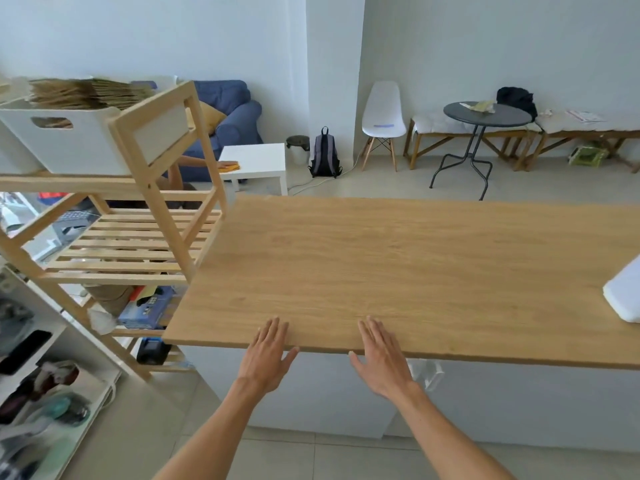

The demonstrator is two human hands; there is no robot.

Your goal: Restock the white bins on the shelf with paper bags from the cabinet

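Standing on the top tier of the wooden shelf (162,202) at far left, the white bin (65,140) already holds a thick stack of brown paper bags (86,93) on edge. Such bags look light, flat and floppy, probably slick against each other, so a bundle is best pinched across its middle or gripped along the folded bottoms. Nearer, the left hand (266,355) lies flat with straight fingers on the near edge of the wooden countertop (415,265), holding nothing. The right hand (381,358) rests beside it likewise, empty. The bags sit well apart from both, up and left; the white cabinet (485,403) is directly below the hands.
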